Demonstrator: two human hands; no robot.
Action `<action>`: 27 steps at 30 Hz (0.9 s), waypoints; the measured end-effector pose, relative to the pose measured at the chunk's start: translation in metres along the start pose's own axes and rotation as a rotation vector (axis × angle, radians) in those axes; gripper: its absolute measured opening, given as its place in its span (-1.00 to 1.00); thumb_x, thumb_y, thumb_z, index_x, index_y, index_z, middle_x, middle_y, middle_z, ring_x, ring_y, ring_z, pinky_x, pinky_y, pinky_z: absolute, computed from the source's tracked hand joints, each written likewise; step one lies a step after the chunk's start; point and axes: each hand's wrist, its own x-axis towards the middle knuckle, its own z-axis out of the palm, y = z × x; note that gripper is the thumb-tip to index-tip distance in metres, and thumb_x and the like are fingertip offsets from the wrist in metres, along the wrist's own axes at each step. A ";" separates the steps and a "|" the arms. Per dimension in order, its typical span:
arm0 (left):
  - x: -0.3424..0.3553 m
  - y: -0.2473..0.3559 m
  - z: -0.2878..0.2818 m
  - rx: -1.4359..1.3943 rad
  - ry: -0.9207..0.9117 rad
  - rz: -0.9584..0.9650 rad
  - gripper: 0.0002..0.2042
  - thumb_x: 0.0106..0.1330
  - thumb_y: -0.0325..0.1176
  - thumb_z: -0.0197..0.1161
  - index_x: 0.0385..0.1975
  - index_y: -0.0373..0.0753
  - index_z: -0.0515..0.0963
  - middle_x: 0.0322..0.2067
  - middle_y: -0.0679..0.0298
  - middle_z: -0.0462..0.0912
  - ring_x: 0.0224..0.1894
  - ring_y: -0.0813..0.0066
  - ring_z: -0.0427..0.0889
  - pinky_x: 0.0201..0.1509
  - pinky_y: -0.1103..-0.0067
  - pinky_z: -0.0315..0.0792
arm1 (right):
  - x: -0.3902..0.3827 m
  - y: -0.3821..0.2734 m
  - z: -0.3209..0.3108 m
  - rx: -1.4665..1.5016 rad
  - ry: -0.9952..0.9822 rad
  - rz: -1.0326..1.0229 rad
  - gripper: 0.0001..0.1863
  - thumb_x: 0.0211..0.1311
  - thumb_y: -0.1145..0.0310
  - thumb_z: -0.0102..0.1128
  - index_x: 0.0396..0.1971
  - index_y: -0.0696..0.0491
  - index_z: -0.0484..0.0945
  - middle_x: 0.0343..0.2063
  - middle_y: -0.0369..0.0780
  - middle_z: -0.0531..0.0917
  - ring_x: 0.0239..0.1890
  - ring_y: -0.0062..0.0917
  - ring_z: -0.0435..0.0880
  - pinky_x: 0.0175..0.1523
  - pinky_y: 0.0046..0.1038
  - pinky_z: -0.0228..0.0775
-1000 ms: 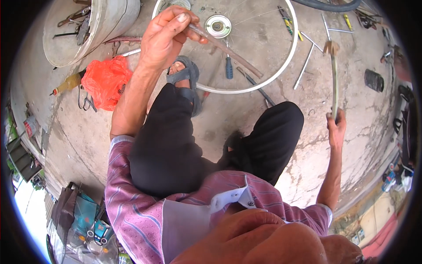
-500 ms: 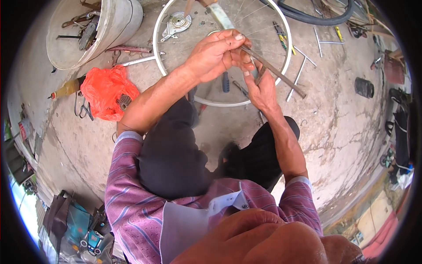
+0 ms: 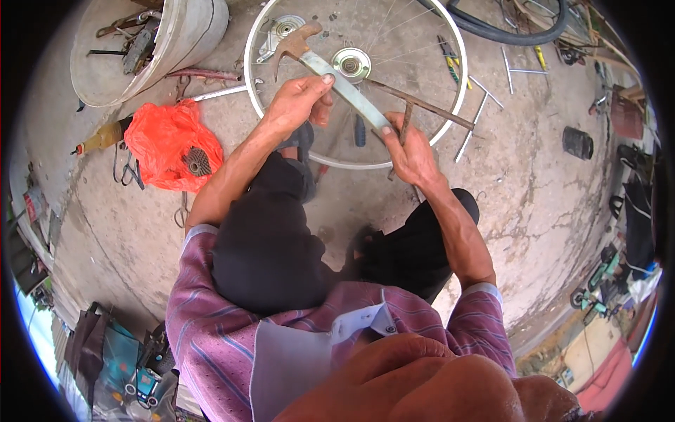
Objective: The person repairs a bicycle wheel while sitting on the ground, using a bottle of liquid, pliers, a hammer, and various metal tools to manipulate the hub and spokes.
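Holding the hammer (image 3: 351,98) near the butt of its handle, your right hand (image 3: 413,156) has its fingers closed, and the same grip takes in the stem of a rusty T-shaped bar (image 3: 439,112), whose crosspiece slants out past those fingers to the right. Your left hand (image 3: 299,105) has its thumb tip at the handle, nearer the head, the other fingers partly curled below; you cannot tell whether they bear any weight. The claw head sits just ahead of your left fingers. Beneath and beyond the fingers of both hands, a spoked wheel (image 3: 351,167) lies on the floor (image 3: 520,211), its hub (image 3: 350,65) showing just past the handle. A screwdriver grip (image 3: 360,132) shows between your two sets of fingers. Left of your left fingers is a red plastic bag (image 3: 162,137), with a toothed cog cluster (image 3: 197,162) on it.
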 end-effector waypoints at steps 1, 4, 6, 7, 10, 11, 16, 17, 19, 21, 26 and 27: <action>0.001 -0.003 0.002 0.105 -0.005 -0.123 -0.58 0.50 0.00 0.17 -0.27 -0.34 0.57 -0.54 0.25 0.64 -0.49 0.48 0.67 -0.42 0.55 0.56 | 0.000 -0.001 0.000 0.015 -0.007 0.018 -0.58 0.48 0.15 0.03 0.08 0.19 0.46 -0.44 0.07 0.64 -0.29 0.06 0.67 -0.16 -0.06 0.43; 0.009 -0.010 0.020 0.238 -0.037 -0.246 -0.57 0.49 -0.02 0.18 -0.10 -0.37 0.57 -0.35 0.15 0.68 -0.32 0.40 0.72 -0.26 0.47 0.61 | 0.002 0.000 0.003 0.044 -0.022 0.032 -0.58 0.47 0.16 0.03 0.09 0.20 0.45 -0.43 0.07 0.64 -0.28 0.06 0.67 -0.16 -0.06 0.44; 0.021 -0.022 0.033 -0.068 0.015 -0.048 -0.65 0.50 -0.15 0.18 0.03 -0.33 0.50 -0.20 0.10 0.70 -0.13 0.34 0.72 -0.02 0.42 0.60 | 0.007 -0.005 0.006 0.056 -0.034 0.026 -0.57 0.47 0.16 0.03 0.10 0.20 0.44 -0.43 0.06 0.65 -0.28 0.06 0.67 -0.15 -0.07 0.44; 0.028 -0.023 0.034 -0.215 0.026 0.019 -0.68 0.47 -0.27 0.17 0.07 -0.34 0.47 -0.12 0.08 0.69 -0.08 0.30 0.71 0.13 0.38 0.55 | 0.010 -0.013 0.005 0.054 -0.031 -0.015 -0.57 0.47 0.15 0.05 0.09 0.20 0.46 -0.43 0.05 0.65 -0.28 0.04 0.68 -0.15 -0.08 0.45; 0.035 -0.004 0.014 -0.340 0.101 0.099 -0.69 0.45 -0.35 0.15 0.10 -0.36 0.45 -0.15 0.10 0.68 -0.12 0.29 0.73 0.11 0.38 0.57 | 0.024 -0.008 -0.001 0.064 0.016 -0.057 -0.57 0.47 0.11 0.07 0.03 0.20 0.51 -0.42 0.03 0.66 -0.27 0.00 0.69 -0.14 -0.11 0.46; 0.037 0.003 -0.001 -0.250 0.170 0.124 -0.69 0.44 -0.36 0.15 0.10 -0.37 0.46 -0.21 0.13 0.68 -0.18 0.32 0.72 0.05 0.41 0.58 | 0.031 -0.002 -0.004 0.076 0.068 -0.063 -0.58 0.46 0.10 0.09 -0.03 0.20 0.54 -0.42 0.02 0.67 -0.26 -0.02 0.70 -0.14 -0.12 0.47; 0.020 0.039 -0.085 0.418 0.522 0.346 -0.67 0.45 -0.26 0.23 0.05 -0.35 0.48 -0.42 0.32 0.63 -0.45 0.61 0.54 -0.35 0.59 0.47 | 0.066 -0.003 -0.043 -0.115 -0.038 0.185 -0.61 0.49 0.11 0.07 -0.16 0.20 0.55 -0.44 0.03 0.66 -0.28 -0.07 0.70 -0.15 -0.13 0.46; 0.013 0.044 -0.094 0.583 0.597 0.299 -0.67 0.47 -0.23 0.22 0.05 -0.33 0.47 -0.41 0.33 0.64 -0.49 0.67 0.50 -0.41 0.64 0.45 | 0.070 -0.004 -0.044 -0.199 0.007 0.136 -0.62 0.50 0.12 0.06 -0.19 0.19 0.54 -0.45 0.02 0.65 -0.31 -0.08 0.69 -0.17 -0.13 0.45; 0.002 0.045 -0.094 0.530 0.528 0.328 -0.74 0.50 -0.26 0.17 -0.01 -0.31 0.44 -0.38 0.28 0.67 -0.56 0.69 0.45 -0.48 0.65 0.40 | 0.081 -0.006 -0.039 -0.162 -0.001 0.048 -0.65 0.50 0.13 0.05 -0.19 0.18 0.54 -0.46 0.03 0.65 -0.32 -0.07 0.68 -0.19 -0.13 0.43; -0.003 0.026 -0.099 0.438 0.460 0.260 -0.77 0.49 -0.29 0.16 -0.03 -0.31 0.44 -0.37 0.27 0.68 -0.58 0.67 0.44 -0.50 0.63 0.39 | 0.095 -0.003 -0.032 -0.142 -0.015 -0.163 -0.68 0.52 0.16 0.02 -0.20 0.14 0.53 -0.50 -0.04 0.62 -0.42 -0.19 0.62 -0.26 -0.16 0.39; -0.028 -0.014 -0.095 0.316 0.446 0.094 -0.78 0.50 -0.31 0.14 -0.03 -0.33 0.45 -0.36 0.24 0.68 -0.62 0.66 0.44 -0.54 0.63 0.36 | 0.127 -0.007 -0.025 0.157 -0.313 0.052 -0.66 0.58 0.17 -0.08 -0.11 0.13 0.57 -0.59 -0.33 0.42 -0.54 -0.60 0.38 -0.41 -0.46 0.25; -0.032 -0.018 -0.096 0.295 0.437 0.086 -0.77 0.50 -0.32 0.13 -0.01 -0.34 0.45 -0.37 0.24 0.67 -0.62 0.66 0.44 -0.55 0.63 0.35 | 0.130 -0.009 -0.025 0.292 -0.384 0.186 -0.63 0.61 0.18 -0.14 -0.03 0.11 0.60 -0.59 -0.44 0.32 -0.57 -0.74 0.25 -0.48 -0.59 0.13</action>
